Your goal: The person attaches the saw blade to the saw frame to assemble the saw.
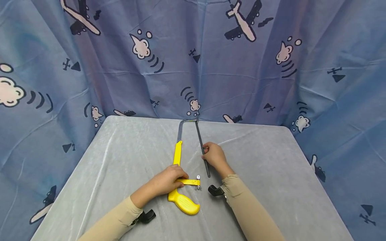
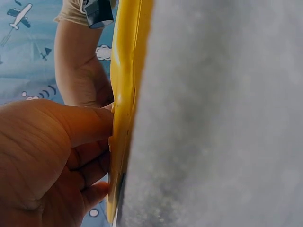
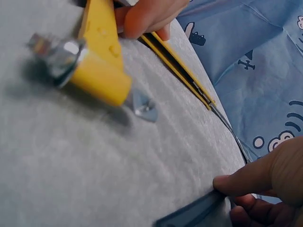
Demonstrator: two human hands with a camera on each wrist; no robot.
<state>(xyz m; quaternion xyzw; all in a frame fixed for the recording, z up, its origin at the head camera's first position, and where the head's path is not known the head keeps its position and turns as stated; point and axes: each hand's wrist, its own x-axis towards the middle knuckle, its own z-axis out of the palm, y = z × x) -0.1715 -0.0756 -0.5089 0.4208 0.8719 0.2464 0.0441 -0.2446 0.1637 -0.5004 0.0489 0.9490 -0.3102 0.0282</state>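
Note:
A hacksaw with a yellow handle [image 1: 187, 204] and a grey metal bow lies on the table, its far end near the back edge. My left hand [image 1: 167, 179] grips the yellow frame just above the handle; in the left wrist view thumb and fingers [image 2: 90, 125] close on its edge. Beside that hand, a yellow arm [image 1: 189, 182] ends in a metal tensioner with a wing nut [image 3: 144, 108]. My right hand [image 1: 215, 155] pinches the dark hacksaw blade [image 1: 199, 137]. The blade's far end meets the bow's tip; its near end [image 3: 189, 213] stands apart from the tensioner.
A grey cloth covers the table [image 1: 256, 160]. Behind it and along both sides hangs a blue curtain [image 1: 169, 67] printed with planes and clouds. Black wrist camera mounts [image 1: 215, 190] sit at both sleeves.

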